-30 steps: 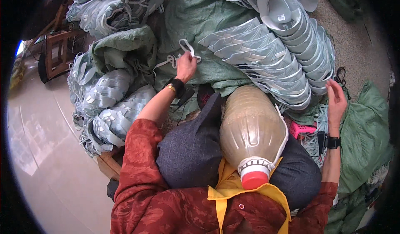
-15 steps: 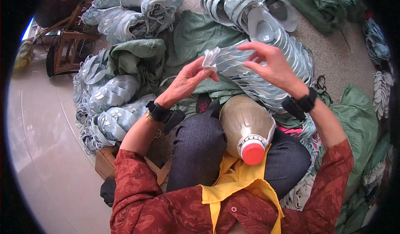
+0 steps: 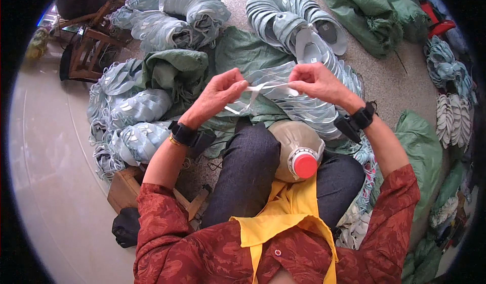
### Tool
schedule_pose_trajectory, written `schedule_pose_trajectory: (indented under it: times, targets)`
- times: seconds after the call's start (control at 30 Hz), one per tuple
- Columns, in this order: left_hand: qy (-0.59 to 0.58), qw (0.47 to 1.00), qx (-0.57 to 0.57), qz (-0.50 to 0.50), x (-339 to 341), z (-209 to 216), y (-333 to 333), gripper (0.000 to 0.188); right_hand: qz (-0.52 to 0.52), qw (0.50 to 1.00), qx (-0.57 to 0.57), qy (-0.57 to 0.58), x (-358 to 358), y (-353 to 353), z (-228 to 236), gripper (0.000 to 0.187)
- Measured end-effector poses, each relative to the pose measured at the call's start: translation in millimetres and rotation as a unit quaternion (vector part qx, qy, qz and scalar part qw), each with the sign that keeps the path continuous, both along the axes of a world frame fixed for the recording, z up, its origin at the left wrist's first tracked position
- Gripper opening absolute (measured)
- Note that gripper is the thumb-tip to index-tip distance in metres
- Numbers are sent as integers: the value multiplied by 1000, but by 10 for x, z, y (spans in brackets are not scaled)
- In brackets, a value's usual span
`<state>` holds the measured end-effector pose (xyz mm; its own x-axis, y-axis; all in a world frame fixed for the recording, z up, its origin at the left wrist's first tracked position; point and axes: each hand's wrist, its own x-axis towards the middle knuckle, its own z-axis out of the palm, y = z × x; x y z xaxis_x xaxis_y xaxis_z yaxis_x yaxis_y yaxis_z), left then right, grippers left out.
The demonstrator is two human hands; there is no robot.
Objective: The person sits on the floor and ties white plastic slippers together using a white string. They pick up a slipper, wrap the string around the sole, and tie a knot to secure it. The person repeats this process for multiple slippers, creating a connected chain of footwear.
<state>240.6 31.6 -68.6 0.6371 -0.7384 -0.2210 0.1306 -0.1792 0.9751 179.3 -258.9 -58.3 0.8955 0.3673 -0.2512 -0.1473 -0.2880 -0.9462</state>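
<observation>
Above the dark trousers point(image 3: 248, 155): one white lace point(image 3: 259, 87), flat and narrow, spanning two hands, with loose lengths hanging below, toward the left.

Left hand point(image 3: 223, 91): fingers narrow, thumb and forefinger pinching one side of the lace.

Right hand point(image 3: 315, 83): fingers narrow, thumb and forefinger pinching the other side; remaining fingers curled.

Changes noted: one second ago, lace low over the green cloth point(image 3: 248, 46) at the left hand, right hand far off at the near end of the stacked shoe uppers point(image 3: 344, 79). Half a second ago, lace bunched at the left fingertips, right hand close by, apparently without it. Now opened out, one part to each hand. Significance, as judged: work passed from one hand to both, the lace being handled between them apart from any upper. Whether its crossing near the middle is a knot or a simple overlap: cannot tell.

Surroundings: nested pale blue-grey uppers, beyond and below the right hand, none gripped. Further bundles point(image 3: 142, 104), left, beside a crumpled green sack point(image 3: 177, 64). One large clear jug point(image 3: 289, 168), tan contents, red cap point(image 3: 305, 166), between the legs. One yellow apron point(image 3: 283, 205). One wooden stool point(image 3: 91, 56), upper left. One green bag point(image 3: 417, 142), right.
</observation>
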Motion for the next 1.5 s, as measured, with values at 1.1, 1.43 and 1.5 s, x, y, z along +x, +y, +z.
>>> schedule_pose_trajectory:
  times: [1.1,1.43,1.5]
  targets:
    - [-175,930,191,261,29,-515,1939,23,-161,947,277,-9,-329,-500,963,35]
    - [-215,967,129,41,-121,166,702,33,-46,997,-61,24,-428,265,887,21]
    - [-150,988,-28,-2,-271,379,246,25,-21,997,-53,42,-396,463,831,20]
